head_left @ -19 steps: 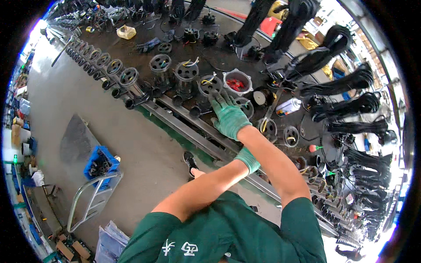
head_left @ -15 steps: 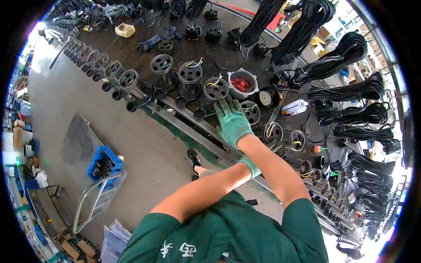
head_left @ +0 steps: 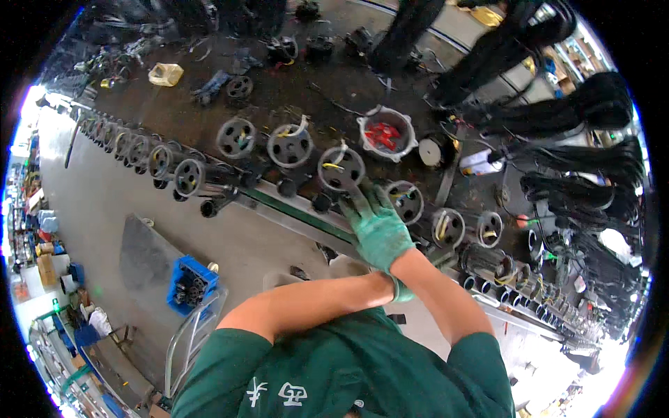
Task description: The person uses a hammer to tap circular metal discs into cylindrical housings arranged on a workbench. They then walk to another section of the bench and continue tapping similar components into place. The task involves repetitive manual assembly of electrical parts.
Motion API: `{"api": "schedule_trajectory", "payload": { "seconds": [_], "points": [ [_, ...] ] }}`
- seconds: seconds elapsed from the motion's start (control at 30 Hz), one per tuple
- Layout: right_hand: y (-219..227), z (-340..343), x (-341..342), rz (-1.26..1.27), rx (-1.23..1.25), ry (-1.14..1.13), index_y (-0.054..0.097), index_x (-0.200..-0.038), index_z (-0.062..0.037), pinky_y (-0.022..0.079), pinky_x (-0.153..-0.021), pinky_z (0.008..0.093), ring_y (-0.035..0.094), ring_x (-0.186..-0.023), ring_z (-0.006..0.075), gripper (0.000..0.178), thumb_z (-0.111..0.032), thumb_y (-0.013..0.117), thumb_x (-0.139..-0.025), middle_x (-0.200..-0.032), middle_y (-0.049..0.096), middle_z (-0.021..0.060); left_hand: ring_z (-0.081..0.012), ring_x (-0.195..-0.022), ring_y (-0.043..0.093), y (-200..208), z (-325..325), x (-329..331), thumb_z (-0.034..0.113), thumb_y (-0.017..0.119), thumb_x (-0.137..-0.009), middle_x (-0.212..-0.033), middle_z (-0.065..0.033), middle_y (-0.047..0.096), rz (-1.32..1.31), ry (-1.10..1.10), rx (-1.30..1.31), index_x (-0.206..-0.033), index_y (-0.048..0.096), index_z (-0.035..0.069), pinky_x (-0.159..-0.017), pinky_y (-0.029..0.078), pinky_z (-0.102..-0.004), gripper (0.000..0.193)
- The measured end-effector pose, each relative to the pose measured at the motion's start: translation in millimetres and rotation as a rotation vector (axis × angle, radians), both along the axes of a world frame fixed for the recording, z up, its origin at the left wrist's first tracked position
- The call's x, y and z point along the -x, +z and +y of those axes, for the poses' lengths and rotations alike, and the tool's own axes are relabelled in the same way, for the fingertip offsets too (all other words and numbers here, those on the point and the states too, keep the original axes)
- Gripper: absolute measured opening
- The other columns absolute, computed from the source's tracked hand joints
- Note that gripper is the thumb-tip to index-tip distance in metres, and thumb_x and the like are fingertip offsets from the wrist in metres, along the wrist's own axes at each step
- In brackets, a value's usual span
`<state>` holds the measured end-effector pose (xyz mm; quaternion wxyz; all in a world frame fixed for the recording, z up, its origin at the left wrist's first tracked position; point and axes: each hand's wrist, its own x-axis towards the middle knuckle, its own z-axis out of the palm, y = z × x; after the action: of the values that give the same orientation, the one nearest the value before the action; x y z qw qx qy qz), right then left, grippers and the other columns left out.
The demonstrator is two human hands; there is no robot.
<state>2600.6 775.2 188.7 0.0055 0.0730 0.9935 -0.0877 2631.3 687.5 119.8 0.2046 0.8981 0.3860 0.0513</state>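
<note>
My arms cross, the right one on top. My right hand (head_left: 380, 233), in a green glove with dark fingertips, has its fingers stretched out against the near side of a black cylindrical housing (head_left: 341, 168). That housing has a holed round face and yellow and white wires coming out. Beside the right hand stands another such housing (head_left: 404, 202). My left hand (head_left: 404, 289), also gloved, is mostly hidden under the right wrist; its fingers reach toward the bench edge near a further housing (head_left: 448, 228). What the left fingers do is hidden.
A grey metal bowl (head_left: 387, 134) holds small red pieces. A spray can (head_left: 481, 163) and bundles of black cable (head_left: 578, 104) lie on the right. More housings line the bench edge (head_left: 293, 212). A blue crate (head_left: 189, 284) rests on a trolley on the floor.
The view has shifted and turned slightly. My right hand still lies against the same housing, its fingers stretched out. The left hand is still largely covered.
</note>
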Motion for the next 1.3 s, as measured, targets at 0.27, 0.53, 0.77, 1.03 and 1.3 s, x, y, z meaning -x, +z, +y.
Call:
{"api": "schedule_trajectory", "payload": {
  "seconds": [0.27,0.53,0.77,1.03,1.3],
  "points": [
    [19.5,-2.7,11.8,-0.127,-0.016,-0.018,0.054,-0.149,-0.0087,0.021,-0.127,0.0544,0.028,-0.153,0.0435,0.067,-0.028,0.069,-0.086,-0.164,0.032,0.0262,-0.0386,-0.111,0.067,90.5,-60.9,192.0,0.029,0.063,-0.092,-0.127,-0.0173,0.068,-0.359,0.198,0.465,-0.132,0.064,0.009,-0.095,0.053,-0.0449,0.045],
    [12.0,-8.6,17.6,-0.001,0.128,-0.193,0.066,-0.132,-0.0057,0.029,-0.124,0.0539,0.038,-0.148,0.0446,0.055,-0.013,0.074,-0.078,-0.158,0.043,0.0244,-0.0464,-0.159,0.009,64.0,-104.2,349.6,0.032,0.063,-0.092,-0.170,-0.0162,0.026,0.293,0.948,-0.137,-0.156,0.046,0.013,-0.125,0.010,-0.0676,0.069],
    [34.3,-29.2,58.1,-0.232,-0.029,-0.406,0.067,-0.128,-0.0054,0.043,-0.113,0.0499,0.052,-0.135,0.0430,0.041,-0.019,0.069,-0.089,-0.145,0.057,0.0227,-0.0463,-0.158,0.008,51.6,-115.0,354.4,0.039,0.064,-0.092,-0.170,-0.0076,0.029,0.253,0.887,-0.129,-0.158,0.046,0.027,-0.124,0.005,-0.0711,0.069],
    [108.4,-167.3,269.5,0.004,0.282,0.035,0.051,-0.150,-0.0087,0.047,-0.108,0.0464,0.057,-0.130,0.0385,0.061,-0.024,0.068,-0.093,-0.143,0.059,0.0204,-0.0424,-0.154,0.019,46.4,-127.6,367.5,0.033,0.052,-0.100,-0.165,-0.0091,0.038,0.348,0.797,-0.077,-0.154,0.050,0.020,-0.121,0.019,-0.0648,0.055],
    [9.3,-230.2,409.3,-0.163,-0.037,0.221,0.032,-0.160,-0.0060,0.028,-0.125,0.0492,0.027,-0.155,0.0384,0.072,-0.028,0.060,-0.098,-0.167,0.032,0.0196,-0.0337,-0.136,0.050,38.3,-213.7,390.3,0.035,0.057,-0.099,-0.152,-0.0117,0.054,-0.053,0.601,0.074,-0.148,0.055,0.016,-0.111,0.041,-0.0497,0.052]
  ]
}}
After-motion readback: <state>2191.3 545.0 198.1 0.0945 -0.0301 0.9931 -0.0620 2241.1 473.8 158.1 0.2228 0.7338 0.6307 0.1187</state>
